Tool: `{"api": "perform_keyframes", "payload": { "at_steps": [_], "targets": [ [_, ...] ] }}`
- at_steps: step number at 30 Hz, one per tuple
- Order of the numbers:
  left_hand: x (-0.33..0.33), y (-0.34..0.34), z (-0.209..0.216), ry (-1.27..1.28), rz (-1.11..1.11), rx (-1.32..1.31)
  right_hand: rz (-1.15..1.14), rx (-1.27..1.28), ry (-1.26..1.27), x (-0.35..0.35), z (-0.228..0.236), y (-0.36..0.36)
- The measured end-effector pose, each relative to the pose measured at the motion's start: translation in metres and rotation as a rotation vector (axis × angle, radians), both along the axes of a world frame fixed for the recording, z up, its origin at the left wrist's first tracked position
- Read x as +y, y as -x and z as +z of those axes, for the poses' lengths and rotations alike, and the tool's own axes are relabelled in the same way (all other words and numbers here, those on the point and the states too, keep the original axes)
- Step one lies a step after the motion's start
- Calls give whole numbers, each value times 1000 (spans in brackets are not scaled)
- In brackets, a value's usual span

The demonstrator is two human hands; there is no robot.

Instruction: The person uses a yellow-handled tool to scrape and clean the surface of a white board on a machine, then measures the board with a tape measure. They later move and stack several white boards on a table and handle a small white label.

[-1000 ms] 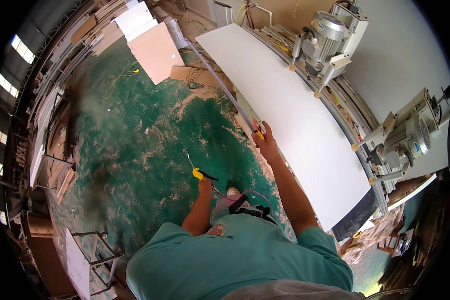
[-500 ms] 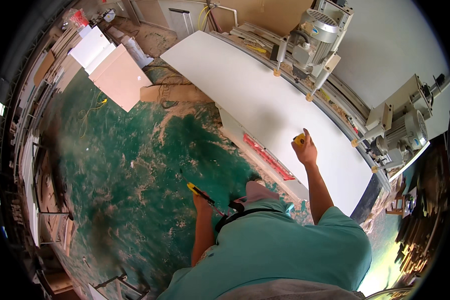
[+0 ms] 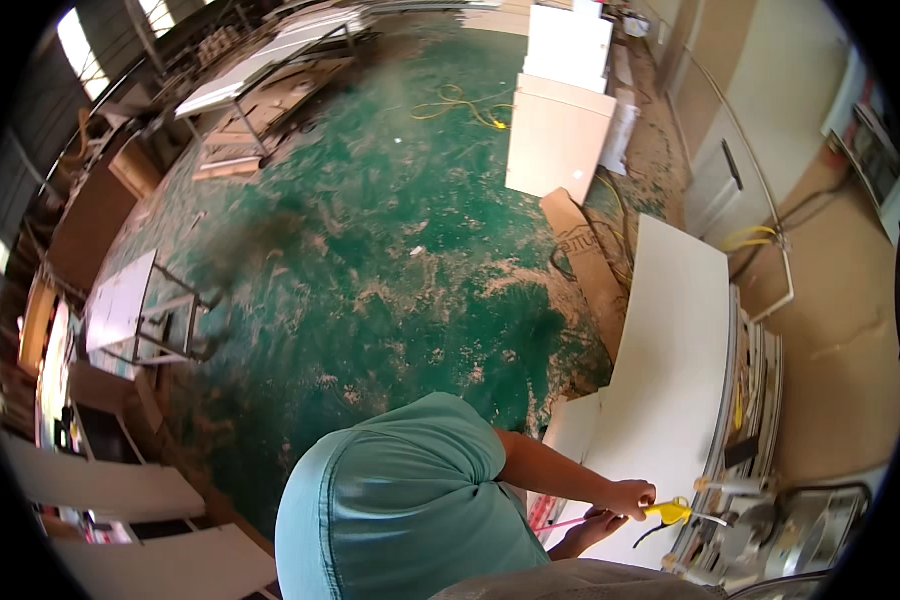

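Over the near part of the long, flat white board, we bring our two hands close together at the yellow air blow gun with a thin pale nozzle. The fingers of our left hand look clamped on its rear end; our right hand sits just below, partly hidden, and we cannot tell whether its fingers grip or merely touch. The gun's nozzle points toward the grey metal machinery at the board's right. Its black curved lever hangs above the board, and a thin pink hose runs from our hands toward the board's left edge. Left of the board we see a brown cardboard strip on the dusty green floor, and, past its far end, a pale pinkish box-shaped cabinet.
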State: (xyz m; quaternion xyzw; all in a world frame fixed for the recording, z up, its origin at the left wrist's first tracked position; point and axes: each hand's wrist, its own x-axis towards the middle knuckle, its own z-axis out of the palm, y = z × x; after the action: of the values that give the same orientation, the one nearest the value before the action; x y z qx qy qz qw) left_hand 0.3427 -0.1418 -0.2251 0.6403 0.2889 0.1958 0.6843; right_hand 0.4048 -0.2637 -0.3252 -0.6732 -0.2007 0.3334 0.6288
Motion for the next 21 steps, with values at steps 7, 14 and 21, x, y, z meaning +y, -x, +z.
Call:
{"api": "perform_keyframes", "payload": {
  "at_steps": [7, 14, 21],
  "targets": [
    [127, 271, -133, -77, 538, 347, 250, -1025, 527, 57, -87, -102],
    [-156, 648, -196, 730, 1892, 1136, 882, -1085, 260, 246, -77, 113],
    [-427, 699, -199, 1106, 2146, 1064, 1569, -976, -98, 307, -56, 504]
  ]
}}
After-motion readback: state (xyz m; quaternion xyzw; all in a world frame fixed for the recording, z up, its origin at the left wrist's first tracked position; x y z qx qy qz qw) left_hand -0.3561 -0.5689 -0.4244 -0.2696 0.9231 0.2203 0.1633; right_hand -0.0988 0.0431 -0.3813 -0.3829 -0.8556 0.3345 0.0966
